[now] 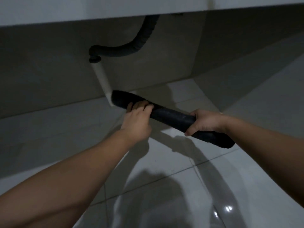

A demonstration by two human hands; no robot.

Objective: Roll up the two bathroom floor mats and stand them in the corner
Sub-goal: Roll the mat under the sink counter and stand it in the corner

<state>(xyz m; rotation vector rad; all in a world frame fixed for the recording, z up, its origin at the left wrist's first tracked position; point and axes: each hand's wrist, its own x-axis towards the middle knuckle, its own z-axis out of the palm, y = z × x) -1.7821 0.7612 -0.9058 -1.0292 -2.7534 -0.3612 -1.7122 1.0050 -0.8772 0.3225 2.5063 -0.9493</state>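
Observation:
A dark floor mat (172,116), rolled into a tight tube, is held above the tiled floor and slants from upper left down to lower right. My left hand (137,120) grips the roll near its far end, fingers wrapped over the top. My right hand (203,121) grips it closer to the near end, thumb underneath. The far end of the roll sits close to the white pipe (102,79) under the counter. I see only this one mat.
A white counter edge (148,12) spans the top. A black corrugated drain hose (141,41) curves beneath it into the white pipe. Grey walls meet in a corner (194,74) at right of centre. Glossy white floor tiles (164,178) carry my shadow.

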